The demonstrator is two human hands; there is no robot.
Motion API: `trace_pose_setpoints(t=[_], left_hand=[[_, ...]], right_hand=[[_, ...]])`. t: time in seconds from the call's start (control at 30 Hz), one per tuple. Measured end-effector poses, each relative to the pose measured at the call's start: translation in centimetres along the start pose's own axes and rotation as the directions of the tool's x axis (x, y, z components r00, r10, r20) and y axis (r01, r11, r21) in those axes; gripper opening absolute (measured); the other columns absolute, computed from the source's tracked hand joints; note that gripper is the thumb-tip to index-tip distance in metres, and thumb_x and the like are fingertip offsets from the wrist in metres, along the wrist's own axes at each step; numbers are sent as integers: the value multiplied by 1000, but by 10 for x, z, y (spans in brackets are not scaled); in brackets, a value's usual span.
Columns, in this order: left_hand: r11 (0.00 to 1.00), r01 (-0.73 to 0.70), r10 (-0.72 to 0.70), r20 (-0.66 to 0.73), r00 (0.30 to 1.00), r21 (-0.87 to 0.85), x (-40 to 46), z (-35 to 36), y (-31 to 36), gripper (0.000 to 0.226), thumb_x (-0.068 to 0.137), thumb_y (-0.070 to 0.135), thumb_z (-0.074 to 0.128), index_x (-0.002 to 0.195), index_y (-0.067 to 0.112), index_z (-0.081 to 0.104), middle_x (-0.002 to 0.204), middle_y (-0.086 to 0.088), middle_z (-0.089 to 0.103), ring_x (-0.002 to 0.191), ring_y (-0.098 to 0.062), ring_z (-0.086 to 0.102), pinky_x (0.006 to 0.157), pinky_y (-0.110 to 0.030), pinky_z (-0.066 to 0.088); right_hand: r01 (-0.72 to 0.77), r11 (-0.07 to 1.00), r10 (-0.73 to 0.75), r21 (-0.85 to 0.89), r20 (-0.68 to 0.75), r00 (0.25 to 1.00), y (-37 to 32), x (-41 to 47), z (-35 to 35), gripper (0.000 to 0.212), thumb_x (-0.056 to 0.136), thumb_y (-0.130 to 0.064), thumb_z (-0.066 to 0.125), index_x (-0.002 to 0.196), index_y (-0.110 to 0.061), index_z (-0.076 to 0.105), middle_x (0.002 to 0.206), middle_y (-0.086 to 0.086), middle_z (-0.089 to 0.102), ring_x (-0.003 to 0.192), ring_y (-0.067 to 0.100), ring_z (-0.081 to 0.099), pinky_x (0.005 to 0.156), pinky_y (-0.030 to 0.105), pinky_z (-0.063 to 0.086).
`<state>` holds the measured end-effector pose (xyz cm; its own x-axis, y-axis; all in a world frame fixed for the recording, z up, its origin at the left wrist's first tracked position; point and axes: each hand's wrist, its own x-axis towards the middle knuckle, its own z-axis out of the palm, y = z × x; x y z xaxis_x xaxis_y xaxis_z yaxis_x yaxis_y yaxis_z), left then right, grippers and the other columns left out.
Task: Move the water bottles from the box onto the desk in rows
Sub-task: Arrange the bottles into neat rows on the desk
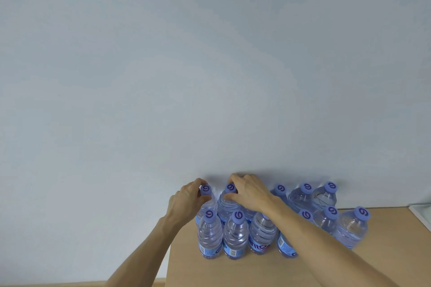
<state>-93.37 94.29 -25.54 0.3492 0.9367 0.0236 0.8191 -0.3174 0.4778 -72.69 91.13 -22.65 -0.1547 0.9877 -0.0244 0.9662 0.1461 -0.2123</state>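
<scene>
Several clear water bottles with purple caps stand in two rows on the light wooden desk (233,272), against the white wall. My left hand (186,200) grips the neck of the back-left bottle (206,190) just under its cap. My right hand (249,193) grips the cap and neck of the bottle beside it (229,202) in the back row. The front row holds a leftmost bottle (210,235) and others next to it; my right forearm crosses over some of them. The box is out of view.
The desk's left edge drops off at about the left bottles (169,263). A white object (422,211) sits at the desk's far right edge. Bare desk surface lies in front of the bottles.
</scene>
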Motion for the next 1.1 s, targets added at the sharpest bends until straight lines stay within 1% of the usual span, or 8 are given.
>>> trace_pose_setpoints(t=[0.2,0.3,0.4,0.57,0.73,0.87,1.0,1.1], left_hand=[[999,48,-49,9,999,10,-4,-8,0,40,89,51,57,123,32,49,101,15,59,84,-13,58,68,-29,43],[998,-6,13,-111,994,56,-7,-15,8,41,89,48,60,125,33,48,113,13,54,83,-6,48,68,-27,40],[984,-161,173,-211,962,75,-6,-17,23,34,87,41,66,118,30,56,109,12,55,88,-4,48,66,-21,39],[923,-383,385,-85,919,36,8,-7,62,30,86,40,68,113,28,61,98,12,59,95,-7,50,77,-15,38],[903,-412,414,13,910,125,19,19,100,43,86,44,63,124,24,56,111,8,62,105,-13,52,89,-22,39],[848,-458,443,116,889,266,28,41,116,47,90,29,57,137,26,48,133,6,54,120,-19,48,96,-28,35],[818,-473,454,138,880,327,36,45,122,35,85,25,65,119,28,61,119,8,62,117,-15,53,92,-27,39],[796,-465,452,131,882,387,39,46,120,40,47,43,88,81,37,68,80,21,65,81,-2,63,75,-15,48]], right_hand=[[-4,971,-25,241,115,993,24,-17,-19,48,90,-46,63,130,-25,48,111,-4,65,91,12,58,80,27,47],[-24,951,-10,308,110,994,50,-28,-37,46,91,-42,64,131,-26,49,120,-9,60,103,7,57,87,21,44],[-37,960,4,276,119,993,76,-40,-47,45,90,-42,65,130,-27,50,123,-11,58,108,4,54,90,20,43],[4,998,-11,62,119,993,116,-51,-43,47,84,-42,68,126,-23,56,124,-7,62,111,12,57,92,27,46],[51,996,-41,-79,127,991,129,-55,-40,44,82,-38,69,121,-20,59,119,-2,63,108,21,58,87,33,47],[69,997,-64,-32,122,990,133,-56,-37,51,87,-36,66,134,-24,52,128,0,60,116,22,55,92,33,44],[95,995,-93,-8,142,986,131,-52,-40,47,86,-34,68,130,-21,57,127,1,61,116,23,55,94,35,45],[97,995,-95,-13,132,987,132,-48,-40,47,85,-34,70,128,-19,58,124,3,60,114,24,54,94,36,45]])
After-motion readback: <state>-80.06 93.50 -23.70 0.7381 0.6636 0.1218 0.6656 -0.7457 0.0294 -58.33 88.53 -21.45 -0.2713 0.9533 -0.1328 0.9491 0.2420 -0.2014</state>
